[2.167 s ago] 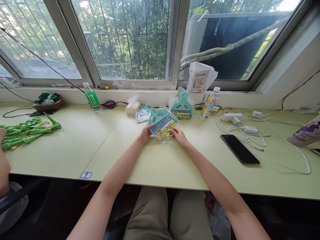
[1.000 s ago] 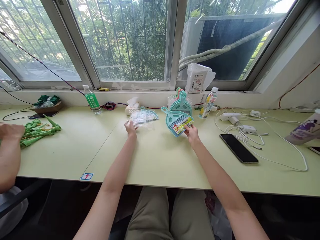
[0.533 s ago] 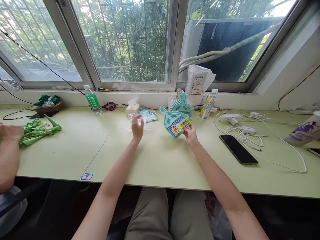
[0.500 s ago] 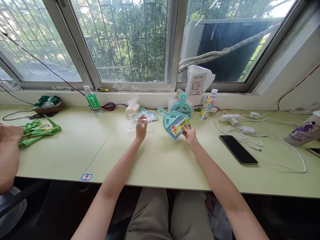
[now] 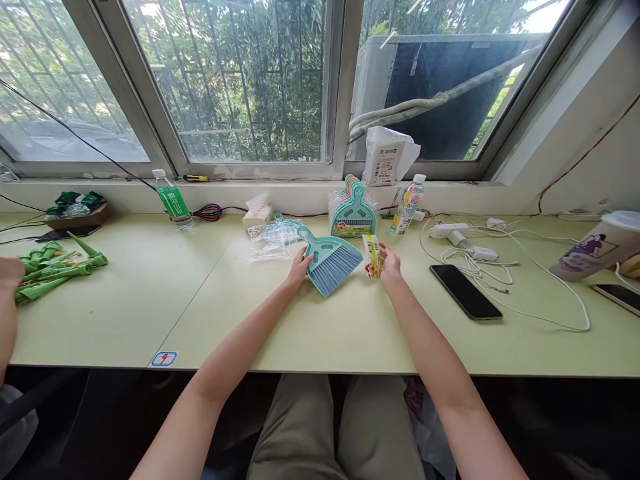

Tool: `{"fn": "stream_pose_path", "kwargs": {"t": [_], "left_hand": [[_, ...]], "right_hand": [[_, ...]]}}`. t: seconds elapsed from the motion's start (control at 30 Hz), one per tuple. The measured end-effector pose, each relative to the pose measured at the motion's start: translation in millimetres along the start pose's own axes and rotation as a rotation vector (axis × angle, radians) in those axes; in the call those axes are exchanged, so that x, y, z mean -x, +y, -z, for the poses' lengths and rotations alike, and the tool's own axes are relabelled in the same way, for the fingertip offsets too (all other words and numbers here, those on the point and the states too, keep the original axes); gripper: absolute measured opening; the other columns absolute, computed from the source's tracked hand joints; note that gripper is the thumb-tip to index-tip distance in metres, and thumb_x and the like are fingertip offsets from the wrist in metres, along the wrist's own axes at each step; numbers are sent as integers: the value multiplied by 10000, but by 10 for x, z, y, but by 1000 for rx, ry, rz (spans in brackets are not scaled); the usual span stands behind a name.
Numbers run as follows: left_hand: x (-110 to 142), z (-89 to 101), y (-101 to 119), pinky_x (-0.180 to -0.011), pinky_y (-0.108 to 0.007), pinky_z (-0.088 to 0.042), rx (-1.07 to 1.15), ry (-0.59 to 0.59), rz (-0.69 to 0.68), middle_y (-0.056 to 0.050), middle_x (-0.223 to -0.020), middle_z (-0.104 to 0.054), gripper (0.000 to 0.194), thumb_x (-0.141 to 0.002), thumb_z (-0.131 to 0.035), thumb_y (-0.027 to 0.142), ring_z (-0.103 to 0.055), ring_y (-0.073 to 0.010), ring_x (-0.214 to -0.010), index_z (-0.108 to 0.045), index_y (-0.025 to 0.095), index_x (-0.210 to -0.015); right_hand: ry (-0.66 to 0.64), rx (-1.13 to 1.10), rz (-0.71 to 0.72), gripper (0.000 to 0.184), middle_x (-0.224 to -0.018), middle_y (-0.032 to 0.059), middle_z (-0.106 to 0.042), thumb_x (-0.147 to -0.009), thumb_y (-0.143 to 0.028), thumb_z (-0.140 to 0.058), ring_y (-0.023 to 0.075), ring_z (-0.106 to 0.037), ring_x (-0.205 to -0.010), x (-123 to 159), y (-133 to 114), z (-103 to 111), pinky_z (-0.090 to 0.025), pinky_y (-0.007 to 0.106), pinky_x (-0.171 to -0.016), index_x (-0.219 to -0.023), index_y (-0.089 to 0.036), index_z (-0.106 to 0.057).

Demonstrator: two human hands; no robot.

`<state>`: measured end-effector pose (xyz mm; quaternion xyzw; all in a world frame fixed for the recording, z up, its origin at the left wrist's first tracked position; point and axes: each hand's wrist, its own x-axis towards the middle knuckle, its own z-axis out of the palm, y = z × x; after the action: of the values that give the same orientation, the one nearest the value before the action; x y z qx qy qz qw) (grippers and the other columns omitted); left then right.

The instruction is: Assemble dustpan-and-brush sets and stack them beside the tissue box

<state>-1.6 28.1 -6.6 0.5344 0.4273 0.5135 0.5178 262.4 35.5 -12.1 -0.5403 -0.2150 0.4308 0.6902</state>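
Well back from the table's near edge (image 5: pixel 330 363), the left hand (image 5: pixel 299 268) gripped a teal brush-and-dustpan set (image 5: pixel 331 265), the right hand (image 5: pixel 391 264) a yellow label (image 5: pixel 372 255), with plastic wrap (image 5: pixel 273 247) and stacked dustpans (image 5: pixel 354 212) crowding behind and a phone (image 5: pixel 465 291) rightward.

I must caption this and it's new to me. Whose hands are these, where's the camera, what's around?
No machine: two bare hands, seen from a camera on the person's head, looking forward and down. The left hand holds a teal dustpan with brush; the right hand holds a yellow printed label. On the desk, clear plastic lies behind the left hand, a stack of dustpans stands at the back, and a phone lies to the right. Another person's hand shows at the left edge.
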Motion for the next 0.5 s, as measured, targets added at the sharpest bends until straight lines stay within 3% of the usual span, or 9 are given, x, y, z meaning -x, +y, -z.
{"fn": "stream_pose_path", "kwargs": {"t": [0.17,0.3,0.37,0.5], "left_hand": [[-65,-20,-107,-912,-340,-452,-44,-63,-36,-71,-1029,-677,370,-774,-603,410,-603,-231,-1018,-637,166,-1049],[-67,-13,-173,-938,-357,-433,-78,-140,-16,-78,-1027,-680,389,-762,-606,444,-597,-248,-1037,-656,168,-1031],[-65,2,-180,-942,-354,-430,-88,-137,-6,-75,-1053,-677,393,-769,-603,448,-595,-248,-1046,-655,179,-1050],[-49,33,-139,-944,-357,-433,-94,-98,20,-71,-1071,-675,385,-793,-587,439,-591,-250,-1062,-645,195,-1085]], "right_hand": [[283,66,124,220,-1075,72,-705,-908,-341,-304,144,-709,-791,-388,-225,560,-576,286,-641,-962,-248,-495],[447,258,254,360,-1178,93,-669,-923,-273,-175,144,-697,-887,-403,-349,655,-557,282,-679,-1138,-251,-463],[399,495,379,348,-1155,85,-673,-925,-279,-235,172,-680,-936,-321,-366,560,-549,320,-751,-1163,-252,-488],[49,1120,420,264,-1160,149,-646,-821,-274,-572,288,-608,-1093,-138,-258,329,-464,459,-946,-1073,-203,-602]]}}
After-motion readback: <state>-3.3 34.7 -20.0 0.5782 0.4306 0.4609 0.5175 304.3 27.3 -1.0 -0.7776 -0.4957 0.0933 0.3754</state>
